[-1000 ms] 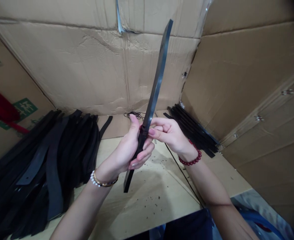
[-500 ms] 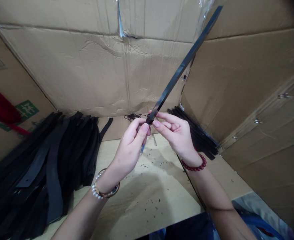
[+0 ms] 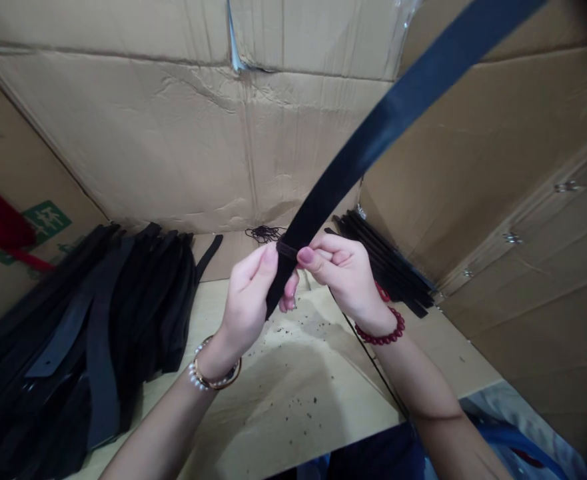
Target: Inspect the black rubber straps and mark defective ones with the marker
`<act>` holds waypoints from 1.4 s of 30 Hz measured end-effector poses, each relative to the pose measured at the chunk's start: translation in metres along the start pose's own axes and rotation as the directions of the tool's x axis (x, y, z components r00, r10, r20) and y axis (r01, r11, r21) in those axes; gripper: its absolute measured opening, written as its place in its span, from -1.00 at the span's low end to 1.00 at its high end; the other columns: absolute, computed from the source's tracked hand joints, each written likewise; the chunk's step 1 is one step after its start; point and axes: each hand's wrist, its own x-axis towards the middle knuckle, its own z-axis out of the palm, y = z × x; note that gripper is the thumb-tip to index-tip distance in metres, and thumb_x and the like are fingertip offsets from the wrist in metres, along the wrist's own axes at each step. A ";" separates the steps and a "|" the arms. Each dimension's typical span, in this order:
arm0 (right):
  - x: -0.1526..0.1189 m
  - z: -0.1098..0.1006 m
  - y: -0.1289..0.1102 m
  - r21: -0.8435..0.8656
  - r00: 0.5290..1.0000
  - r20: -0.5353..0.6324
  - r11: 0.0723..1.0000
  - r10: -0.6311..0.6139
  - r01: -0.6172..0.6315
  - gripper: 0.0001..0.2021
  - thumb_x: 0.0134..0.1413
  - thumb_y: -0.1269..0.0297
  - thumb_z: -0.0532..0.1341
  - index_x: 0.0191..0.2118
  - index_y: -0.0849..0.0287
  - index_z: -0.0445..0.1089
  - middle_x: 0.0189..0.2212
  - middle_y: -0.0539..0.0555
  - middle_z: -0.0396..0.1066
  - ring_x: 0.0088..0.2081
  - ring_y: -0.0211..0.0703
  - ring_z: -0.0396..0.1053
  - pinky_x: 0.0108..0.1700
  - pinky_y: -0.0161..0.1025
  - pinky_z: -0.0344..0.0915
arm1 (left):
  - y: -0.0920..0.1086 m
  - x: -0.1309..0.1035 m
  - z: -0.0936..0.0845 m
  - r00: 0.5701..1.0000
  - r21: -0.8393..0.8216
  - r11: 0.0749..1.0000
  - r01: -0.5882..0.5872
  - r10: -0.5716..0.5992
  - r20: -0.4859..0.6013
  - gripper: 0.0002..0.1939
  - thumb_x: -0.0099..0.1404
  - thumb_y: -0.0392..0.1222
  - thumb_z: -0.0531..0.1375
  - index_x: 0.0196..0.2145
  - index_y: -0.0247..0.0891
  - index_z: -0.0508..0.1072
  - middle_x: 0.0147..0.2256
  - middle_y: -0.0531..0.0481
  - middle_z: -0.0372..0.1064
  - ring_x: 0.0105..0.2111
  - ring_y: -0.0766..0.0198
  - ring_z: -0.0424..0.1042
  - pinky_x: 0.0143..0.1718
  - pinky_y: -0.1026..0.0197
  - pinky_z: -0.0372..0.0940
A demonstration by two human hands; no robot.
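Observation:
A long black strap rises from between my hands toward the upper right, its broad face turned to the camera. My left hand is closed on its lower part, thumb on the strap's left edge by a narrow dark loop across it. The thumb and fingers of my right hand pinch at the right end of that loop. The strap's short lower end hangs beside my left palm. Part of my left fingers is hidden behind the strap.
A large pile of black straps lies at the left, and a smaller stack at the right. Tangled dark cord sits at the back. Cardboard walls surround the table; small dark bits dot its top. Something red hangs at the far left.
The strap has turned from edge-on to broad face, and its upper part now reaches out of view. Both hands have shifted slightly left, still holding it.

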 end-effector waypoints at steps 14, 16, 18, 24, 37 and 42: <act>-0.007 0.007 -0.007 -0.477 0.881 -0.245 0.842 -0.405 0.254 -0.85 0.09 0.37 0.36 -0.46 0.19 0.44 -0.67 -0.17 0.20 -0.64 -0.49 0.09 -0.61 -0.47 0.09 | -0.031 -0.002 0.000 0.800 0.690 0.588 -0.423 0.599 -0.020 -0.58 0.28 -0.31 0.30 0.06 -0.25 0.31 -0.05 -0.14 0.50 -0.11 0.20 0.57 -0.09 0.19 0.49; -0.005 0.003 -0.006 -0.506 0.881 -0.207 0.817 -0.426 0.277 -0.90 0.09 0.38 0.36 -0.43 0.18 0.49 -0.67 -0.17 0.24 -0.63 -0.48 0.13 -0.60 -0.49 0.13 | -0.028 -0.001 -0.001 0.820 0.670 0.616 -0.413 0.572 -0.021 -0.59 0.31 -0.29 0.28 0.07 -0.25 0.31 -0.03 -0.15 0.51 -0.09 0.20 0.57 -0.08 0.20 0.49; -0.005 0.000 -0.005 -0.509 0.888 -0.185 0.814 -0.420 0.279 -0.96 0.10 0.38 0.36 -0.38 0.15 0.53 -0.62 -0.14 0.38 -0.60 -0.46 0.26 -0.55 -0.49 0.24 | -0.023 -0.001 -0.002 0.825 0.702 0.584 -0.408 0.566 0.008 -0.60 0.32 -0.28 0.28 0.09 -0.27 0.33 0.00 -0.15 0.51 -0.06 0.20 0.56 -0.03 0.21 0.48; -0.002 0.000 -0.002 -0.432 0.877 -0.266 0.862 -0.401 0.264 -0.91 0.02 0.44 0.39 -0.31 0.12 0.60 -0.38 -0.04 0.63 -0.36 -0.29 0.58 -0.29 -0.41 0.52 | -0.014 -0.004 0.000 0.878 0.788 0.534 -0.307 0.479 0.018 -0.68 0.42 -0.23 0.16 0.10 -0.31 0.35 -0.02 -0.16 0.52 -0.12 0.24 0.57 -0.05 0.22 0.46; 0.004 -0.002 0.000 -0.114 0.943 -0.320 0.992 -0.086 0.052 -0.76 -0.02 0.22 0.46 -0.25 0.19 0.49 -0.61 -0.10 0.45 -0.65 -0.38 0.31 -0.57 -0.38 0.31 | -0.005 -0.006 0.009 0.997 0.233 0.969 -0.077 0.083 -0.013 -0.78 0.48 -0.08 0.05 -0.17 -0.24 0.40 -0.43 0.06 0.40 -0.60 0.44 0.30 -0.59 0.35 0.25; 0.003 -0.007 -0.010 -0.113 0.973 -0.219 0.992 -0.072 0.048 -0.79 0.03 0.18 0.42 -0.42 0.21 0.48 -0.65 -0.10 0.38 -0.69 -0.44 0.19 -0.63 -0.40 0.16 | 0.001 0.003 0.003 0.993 0.036 0.998 0.056 -0.060 0.103 -0.78 0.46 -0.05 0.08 -0.17 -0.27 0.34 -0.38 0.00 0.46 -0.66 0.45 0.32 -0.68 0.37 0.22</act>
